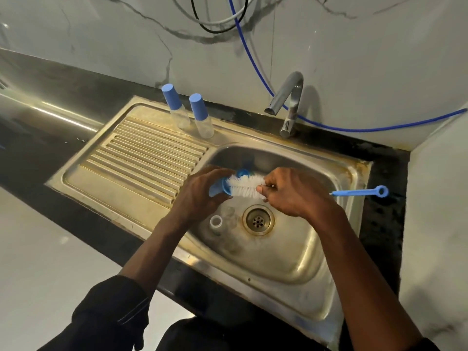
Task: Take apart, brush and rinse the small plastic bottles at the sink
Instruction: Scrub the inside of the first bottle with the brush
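Note:
Over the sink basin (pixel 298 249), my left hand (pixel 200 191) grips a blue bottle cap (pixel 219 189). My right hand (pixel 291 191) holds a bottle brush; its white bristles (pixel 247 186) reach into the cap and its blue handle (pixel 359 192) sticks out to the right. A second blue cap (pixel 243 172) shows just behind the bristles. A clear uncapped bottle (pixel 218 224) lies in the basin left of the drain (pixel 258 220). Two capped clear bottles (pixel 177 110) (pixel 202 117) stand at the back of the draining board.
The ribbed draining board (pixel 141 158) lies left of the basin. A chrome tap (pixel 288 102) stands behind the basin, with no water visibly running. A blue hose (pixel 329 126) runs along the wall. Dark countertop (pixel 63 148) surrounds the sink.

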